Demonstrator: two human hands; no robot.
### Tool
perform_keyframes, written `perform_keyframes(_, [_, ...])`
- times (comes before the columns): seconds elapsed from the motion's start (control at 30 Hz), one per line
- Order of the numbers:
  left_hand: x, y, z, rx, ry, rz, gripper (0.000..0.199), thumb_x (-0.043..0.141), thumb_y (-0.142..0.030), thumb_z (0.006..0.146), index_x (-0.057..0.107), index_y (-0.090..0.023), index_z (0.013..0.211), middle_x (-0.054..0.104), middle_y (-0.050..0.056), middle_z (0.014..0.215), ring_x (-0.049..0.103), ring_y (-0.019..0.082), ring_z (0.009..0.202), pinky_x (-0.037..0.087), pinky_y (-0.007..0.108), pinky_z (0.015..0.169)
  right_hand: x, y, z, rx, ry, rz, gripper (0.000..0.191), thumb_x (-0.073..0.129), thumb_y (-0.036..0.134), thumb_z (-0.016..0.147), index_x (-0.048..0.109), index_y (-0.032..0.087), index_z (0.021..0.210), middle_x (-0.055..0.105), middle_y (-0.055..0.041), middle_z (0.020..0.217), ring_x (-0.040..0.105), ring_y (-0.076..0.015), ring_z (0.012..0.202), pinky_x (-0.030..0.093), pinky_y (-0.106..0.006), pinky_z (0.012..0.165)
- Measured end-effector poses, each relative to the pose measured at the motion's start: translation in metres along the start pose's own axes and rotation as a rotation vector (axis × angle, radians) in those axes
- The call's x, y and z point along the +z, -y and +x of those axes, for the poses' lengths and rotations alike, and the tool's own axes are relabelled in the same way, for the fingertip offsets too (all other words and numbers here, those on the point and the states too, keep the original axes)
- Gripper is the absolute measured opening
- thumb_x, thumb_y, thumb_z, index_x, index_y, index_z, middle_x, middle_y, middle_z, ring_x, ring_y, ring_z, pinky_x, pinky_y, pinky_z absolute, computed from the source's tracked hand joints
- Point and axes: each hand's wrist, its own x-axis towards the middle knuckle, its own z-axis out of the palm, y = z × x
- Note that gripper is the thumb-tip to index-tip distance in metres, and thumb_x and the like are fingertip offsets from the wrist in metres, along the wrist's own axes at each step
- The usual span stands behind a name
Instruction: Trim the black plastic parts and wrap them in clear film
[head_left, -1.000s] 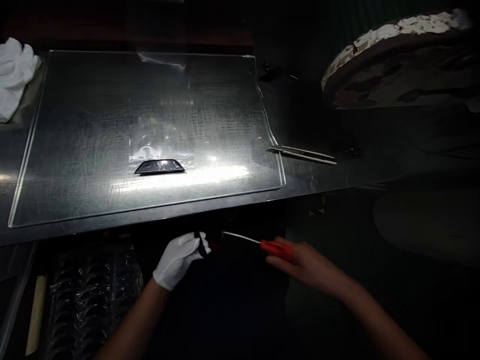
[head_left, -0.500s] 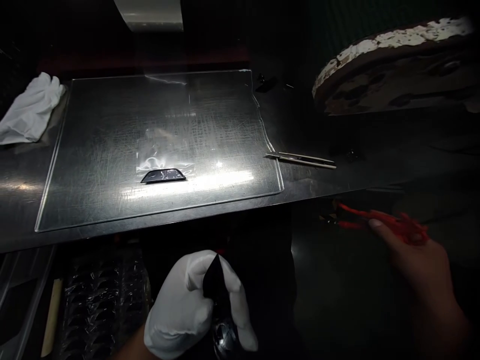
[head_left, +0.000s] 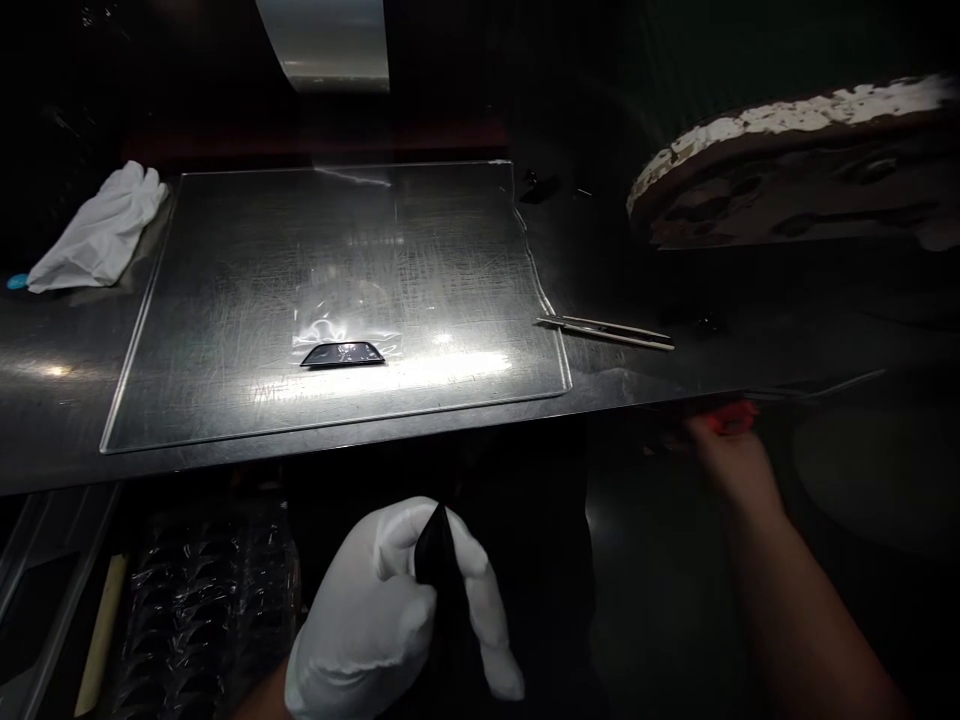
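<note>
In a white glove, my left hand [head_left: 397, 600] is closed on a dark pointed piece [head_left: 436, 550] below the table edge. My bare right hand [head_left: 731, 455] is at the right, just under the table edge, closed on a red-handled tool [head_left: 731, 417], mostly hidden and blurred. On the clear, scratched mat [head_left: 225, 250] lies a black trapezoid piece [head_left: 343, 354] by a transparent plastic bag [head_left: 349, 305]. Metal tweezers [head_left: 615, 333] rest across the mat's right edge.
An empty white glove [head_left: 105, 230] lies at the far left of the metal table. Below left are a tray of dark curved parts [head_left: 202, 610] and a pale stick [head_left: 103, 630]. A rounded object with a chipped white rim [head_left: 787, 122] overhangs the upper right.
My right hand and the red-handled tool have moved left and up to the table edge. My left hand still holds the dark piece. The table view has shifted slightly right and down.
</note>
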Motion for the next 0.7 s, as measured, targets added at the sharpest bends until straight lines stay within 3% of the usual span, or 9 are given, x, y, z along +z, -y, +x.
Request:
perform_keyframes(0.13, [0.001, -0.003, 0.005, -0.008, -0.097, 0.166, 0.044, 0.075, -0.063, 0.086, 0.074, -0.020, 0.094, 0.072, 0.006, 0.066, 0.066, 0.018, 0.054, 0.048, 0.026, 0.054, 0.001, 0.023, -0.028, 0.073, 0.309, 0.041, 0.051, 0.066, 0.061, 0.095, 0.071, 0.018, 0.069, 0.071, -0.0089, 0.060, 0.071, -0.0226, 0.053, 0.055, -0.030, 0.046])
perform_keyframes(0.2, [0.002, -0.005, 0.009, -0.063, -0.177, 0.262, 0.049, 0.075, -0.069, 0.083, 0.075, -0.021, 0.091, 0.072, 0.006, 0.063, 0.065, 0.019, 0.056, 0.048, 0.029, 0.058, -0.003, 0.056, -0.041, 0.043, 0.382, 0.055, 0.043, 0.065, 0.059, 0.096, 0.077, 0.019, 0.084, 0.077, -0.0078, 0.074, 0.075, -0.0234, 0.065, 0.061, -0.032, 0.057])
perform_keyframes(0.23, [0.003, -0.006, 0.011, -0.099, -0.207, 0.304, 0.051, 0.074, -0.071, 0.081, 0.075, -0.021, 0.090, 0.071, 0.007, 0.063, 0.065, 0.021, 0.057, 0.048, 0.031, 0.059, -0.005, 0.076, -0.041, 0.003, 0.356, 0.055, 0.038, 0.063, 0.055, 0.099, 0.078, 0.021, 0.096, 0.079, -0.0071, 0.085, 0.076, -0.0233, 0.075, 0.063, -0.033, 0.066])
perform_keyframes(0.3, [0.005, -0.009, 0.014, -0.145, -0.235, 0.354, 0.054, 0.073, -0.074, 0.080, 0.076, -0.021, 0.088, 0.071, 0.008, 0.065, 0.065, 0.023, 0.059, 0.049, 0.034, 0.061, -0.006, 0.113, -0.026, -0.185, 0.157, -0.015, 0.029, 0.059, 0.046, 0.104, 0.075, 0.023, 0.113, 0.077, -0.0074, 0.104, 0.074, -0.0241, 0.092, 0.062, -0.037, 0.084])
perform_keyframes(0.37, [0.009, -0.012, 0.014, -0.130, -0.241, 0.346, 0.051, 0.072, -0.071, 0.082, 0.075, -0.021, 0.084, 0.071, 0.008, 0.066, 0.064, 0.023, 0.060, 0.049, 0.035, 0.062, -0.003, 0.139, 0.007, -0.424, 0.002, -0.214, 0.029, 0.056, 0.035, 0.105, 0.069, 0.021, 0.127, 0.071, -0.0111, 0.123, 0.067, -0.0288, 0.114, 0.054, -0.044, 0.103])
perform_keyframes(0.4, [0.011, -0.014, 0.014, -0.112, -0.242, 0.329, 0.048, 0.072, -0.069, 0.083, 0.075, -0.021, 0.083, 0.071, 0.008, 0.066, 0.064, 0.022, 0.060, 0.048, 0.035, 0.063, -0.001, 0.146, 0.026, -0.503, -0.003, -0.314, 0.032, 0.055, 0.031, 0.104, 0.066, 0.019, 0.131, 0.069, -0.0131, 0.128, 0.063, -0.0314, 0.120, 0.051, -0.048, 0.107])
perform_keyframes(0.53, [0.017, -0.020, 0.006, -0.049, -0.290, 0.315, 0.050, 0.072, -0.070, 0.083, 0.076, -0.020, 0.083, 0.071, 0.009, 0.064, 0.062, 0.021, 0.060, 0.046, 0.033, 0.061, 0.010, 0.156, 0.072, -0.583, 0.111, -0.383, 0.027, 0.053, 0.025, 0.102, 0.071, 0.017, 0.121, 0.069, -0.0142, 0.111, 0.065, -0.0324, 0.107, 0.054, -0.048, 0.097])
perform_keyframes(0.63, [0.015, -0.024, -0.001, -0.025, -0.283, 0.220, 0.048, 0.074, -0.066, 0.084, 0.075, -0.018, 0.088, 0.070, 0.007, 0.062, 0.061, 0.018, 0.056, 0.043, 0.030, 0.057, 0.009, 0.173, 0.054, -0.676, 0.174, -0.291, 0.030, 0.052, 0.027, 0.105, 0.068, 0.021, 0.129, 0.066, -0.0113, 0.114, 0.067, -0.0272, 0.102, 0.055, -0.040, 0.089])
perform_keyframes(0.7, [0.011, -0.024, -0.004, -0.038, -0.244, 0.111, 0.041, 0.075, -0.059, 0.087, 0.075, -0.018, 0.092, 0.069, 0.005, 0.061, 0.061, 0.017, 0.054, 0.043, 0.028, 0.056, 0.004, 0.193, 0.028, -0.789, 0.321, -0.224, 0.037, 0.052, 0.026, 0.107, 0.061, 0.028, 0.143, 0.066, -0.0082, 0.120, 0.068, -0.0235, 0.103, 0.055, -0.035, 0.085])
